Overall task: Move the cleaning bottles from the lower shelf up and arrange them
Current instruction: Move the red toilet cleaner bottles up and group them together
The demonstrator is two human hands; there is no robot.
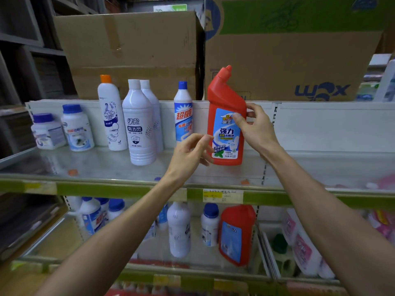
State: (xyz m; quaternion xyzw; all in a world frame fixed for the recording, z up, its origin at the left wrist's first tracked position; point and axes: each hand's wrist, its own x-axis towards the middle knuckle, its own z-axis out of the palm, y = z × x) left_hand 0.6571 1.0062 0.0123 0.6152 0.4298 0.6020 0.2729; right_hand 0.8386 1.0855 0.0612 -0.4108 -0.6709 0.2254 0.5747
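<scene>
A red angled-neck bottle (222, 99) with a blue label stands upright on the upper shelf (106, 165). My right hand (254, 129) grips its right side, thumb across the label. My left hand (190, 152) is at its lower left edge with loosely curled fingers, and I cannot tell whether it touches. Left of it stand a blue-capped bottle (183, 112), two white bottles (139, 124), an orange-capped bottle (111, 116) and two squat blue-lidded jars (77, 127). On the lower shelf are another red bottle (236, 233), a white bottle (179, 229) and several blue-capped ones (94, 214).
Two big cardboard boxes (132, 52) sit on top, behind the upper shelf's back panel. Pink refill pouches (299, 242) fill the lower shelf's right bay. The upper shelf's right part (320, 167) holds little. A green price rail (128, 189) edges the upper shelf.
</scene>
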